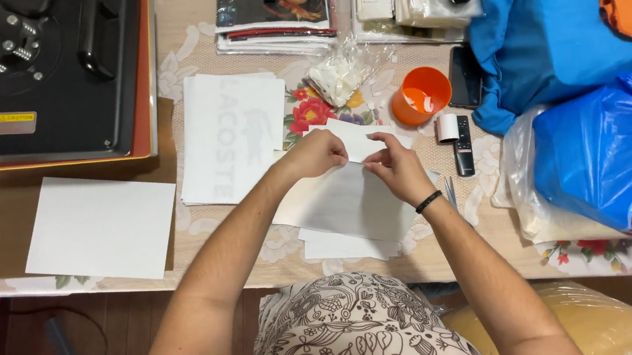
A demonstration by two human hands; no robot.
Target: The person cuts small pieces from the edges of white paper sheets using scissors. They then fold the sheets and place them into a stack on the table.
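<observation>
both hands meet over a loose stack of white sheets [349,212] on the surface [211,276], left hand [319,153] and right hand [396,170] pinching the top sheet's [354,141] edge; orange cup [420,96] just beyond, black remote [463,145] to the right, heat press [49,74] far left

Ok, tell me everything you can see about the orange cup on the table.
The orange cup is a plain, glossy tumbler that looks like plastic. It stands upright on the floral tablecloth, mouth open toward the camera, and seems empty. It sits beyond the right hand, which does not touch it. A clear bag of small white pieces lies just to its left, a dark phone to its right, and a small white roll just below it, very close or touching.
</observation>
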